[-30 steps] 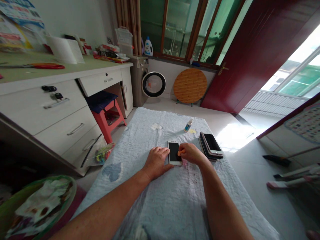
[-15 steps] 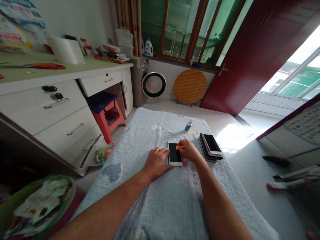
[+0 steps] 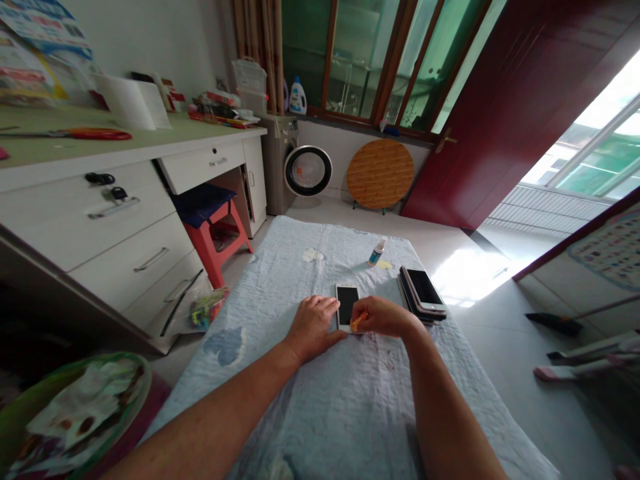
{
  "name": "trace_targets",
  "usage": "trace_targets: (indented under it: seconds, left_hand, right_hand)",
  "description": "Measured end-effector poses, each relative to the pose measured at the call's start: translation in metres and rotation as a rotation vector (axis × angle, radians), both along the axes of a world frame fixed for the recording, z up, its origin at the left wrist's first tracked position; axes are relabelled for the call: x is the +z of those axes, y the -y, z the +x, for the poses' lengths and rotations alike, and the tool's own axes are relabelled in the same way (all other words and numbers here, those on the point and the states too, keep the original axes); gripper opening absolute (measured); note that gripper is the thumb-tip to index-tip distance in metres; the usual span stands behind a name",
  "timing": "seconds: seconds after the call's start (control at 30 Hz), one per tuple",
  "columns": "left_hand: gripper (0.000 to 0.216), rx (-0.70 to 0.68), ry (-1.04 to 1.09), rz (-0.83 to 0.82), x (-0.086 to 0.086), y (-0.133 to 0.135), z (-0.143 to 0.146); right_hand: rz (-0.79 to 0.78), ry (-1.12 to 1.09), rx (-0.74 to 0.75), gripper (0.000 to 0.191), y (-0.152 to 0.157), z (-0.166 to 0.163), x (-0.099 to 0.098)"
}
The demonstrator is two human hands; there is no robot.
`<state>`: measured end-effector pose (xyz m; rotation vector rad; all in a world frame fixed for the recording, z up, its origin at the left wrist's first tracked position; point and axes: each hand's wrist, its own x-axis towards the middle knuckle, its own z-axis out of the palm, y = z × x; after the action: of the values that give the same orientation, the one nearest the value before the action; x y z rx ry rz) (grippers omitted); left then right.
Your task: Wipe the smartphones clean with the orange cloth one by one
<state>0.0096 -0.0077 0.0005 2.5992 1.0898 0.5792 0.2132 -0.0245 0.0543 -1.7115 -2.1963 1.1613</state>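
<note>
A white smartphone (image 3: 347,301) with a dark screen lies face up on the light blue quilted cover (image 3: 310,393). My left hand (image 3: 315,321) rests flat at its left edge, fingers stretched out and touching the side. With my right hand (image 3: 379,316) I pinch a small orange cloth (image 3: 357,324) against the lower end of the phone, partly hiding the screen. To the right is a stack of phones (image 3: 424,292), the top one white with a black screen. A small spray bottle (image 3: 377,251) stands upright beyond the phone.
On the left stands a desk (image 3: 115,220) with drawers, and a red stool (image 3: 220,233) is tucked by it. A bin (image 3: 145,387) with waste sits at the lower left. Farther back are a washing machine (image 3: 280,160) with its door open and a round wooden tabletop (image 3: 381,172).
My right hand has slid the orange cloth down from the upper part of the screen to the phone's lower end. The left hand has stayed in place.
</note>
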Motion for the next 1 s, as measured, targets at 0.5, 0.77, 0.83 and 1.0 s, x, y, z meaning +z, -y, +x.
trace_targets:
  seconds: [0.5, 0.77, 0.83, 1.0]
  left_hand:
    - [0.057, -0.011, -0.007, -0.011, 0.006, 0.001, 0.0]
    - [0.057, -0.013, -0.006, -0.002, 0.006, 0.002, 0.0]
    - [0.058, -0.017, -0.005, -0.002, 0.007, 0.002, 0.0]
    - [0.059, -0.018, -0.001, -0.006, 0.007, 0.002, 0.0]
  right_hand:
    - [0.505, 0.329, -0.469, 0.019, -0.032, -0.012, -0.035]
    - [0.544, 0.274, -0.306, 0.023, -0.032, -0.027, -0.034]
    - [0.555, 0.245, -0.284, 0.025, -0.032, -0.027, -0.035]
    - [0.536, 0.13, -0.174, 0.023, -0.031, -0.023, -0.032]
